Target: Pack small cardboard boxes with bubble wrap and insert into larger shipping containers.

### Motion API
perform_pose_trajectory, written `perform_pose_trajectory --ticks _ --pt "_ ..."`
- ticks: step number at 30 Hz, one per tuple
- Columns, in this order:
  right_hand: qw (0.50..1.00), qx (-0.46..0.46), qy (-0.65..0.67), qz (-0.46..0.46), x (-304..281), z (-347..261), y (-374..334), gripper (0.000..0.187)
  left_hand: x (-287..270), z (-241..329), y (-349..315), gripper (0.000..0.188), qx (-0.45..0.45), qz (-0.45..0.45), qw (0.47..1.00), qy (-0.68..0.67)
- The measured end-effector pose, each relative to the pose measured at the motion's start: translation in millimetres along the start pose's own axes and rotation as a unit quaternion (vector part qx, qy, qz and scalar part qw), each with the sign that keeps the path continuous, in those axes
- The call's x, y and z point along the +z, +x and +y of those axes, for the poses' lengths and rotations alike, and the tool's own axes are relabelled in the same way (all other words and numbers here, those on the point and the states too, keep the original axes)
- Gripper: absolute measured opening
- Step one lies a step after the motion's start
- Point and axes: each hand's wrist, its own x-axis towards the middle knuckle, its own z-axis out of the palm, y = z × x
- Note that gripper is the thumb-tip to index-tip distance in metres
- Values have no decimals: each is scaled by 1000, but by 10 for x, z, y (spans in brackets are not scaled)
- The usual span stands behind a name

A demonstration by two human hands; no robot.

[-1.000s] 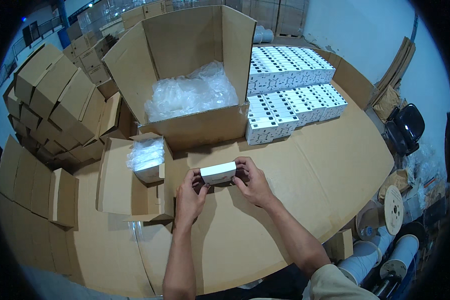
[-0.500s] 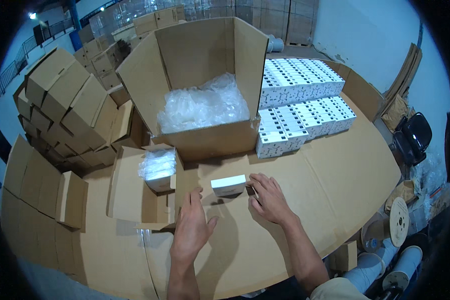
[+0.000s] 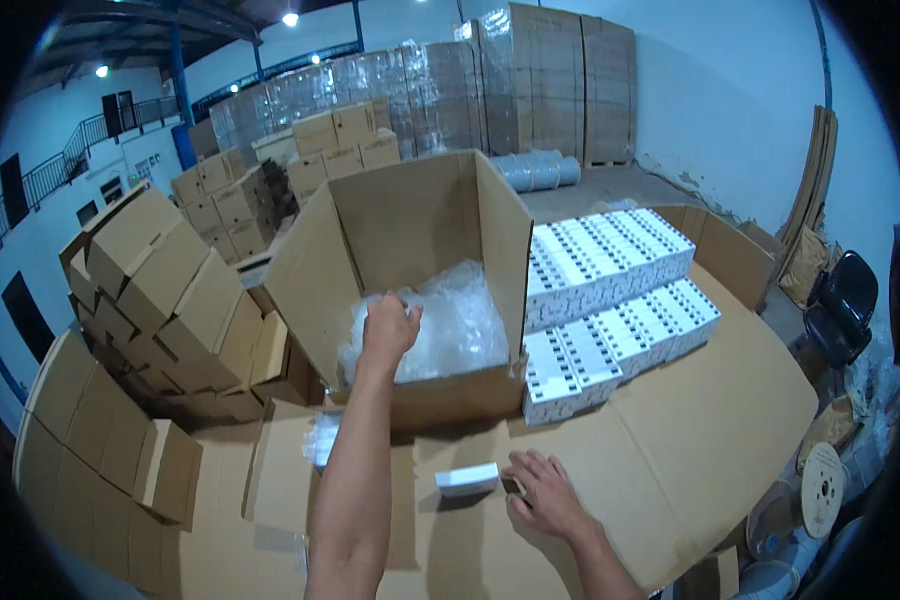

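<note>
My left hand (image 3: 391, 327) reaches into the tall open carton (image 3: 430, 400), over a heap of clear plastic bubble bags (image 3: 455, 320). Its fingers bend down out of sight, so any grip on a bag is hidden. A small white box (image 3: 467, 480) stands on the cardboard-covered table in front of me. Just right of it, my right hand (image 3: 547, 494) rests with fingers apart, close to the box's end. Left of the white box is a smaller open carton (image 3: 282, 470), partly covered by my left forearm; wrapped white packs (image 3: 320, 440) show inside it.
Rows of white patterned boxes (image 3: 610, 265) stand right of the tall carton. Brown cartons (image 3: 170, 300) are piled at the left, with a folded cardboard piece (image 3: 100, 450) nearer. A black chair (image 3: 840, 310) and a cable reel (image 3: 822, 482) stand beyond the table's right edge.
My left hand has gone from the table beside the white box up into the tall carton. The view has tilted upward. My right hand stays by the white box.
</note>
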Motion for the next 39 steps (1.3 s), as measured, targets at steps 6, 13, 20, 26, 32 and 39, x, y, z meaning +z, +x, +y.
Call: perform_pose_trajectory --ticks 6,13,20,26,32,39 --pt "1000 6 19 -19 -46 -20 41 45 412 -218 402 50 -115 23 984 132" --pt "999 12 29 -30 -107 -59 74 44 381 -346 707 24 -77 19 996 28" --pt "999 12 29 -13 -27 -7 20 47 -176 65 492 15 40 180 968 -170" --pt "997 -25 58 37 -79 76 13 38 -676 633 -170 18 41 186 922 -336" --pt "949 84 288 100 -256 51 -4 40 -769 853 -1443 19 30 120 844 -522" --pt "827 24 551 110 -442 -465 -127 39 -424 668 -2809 17 -81 55 793 -602"
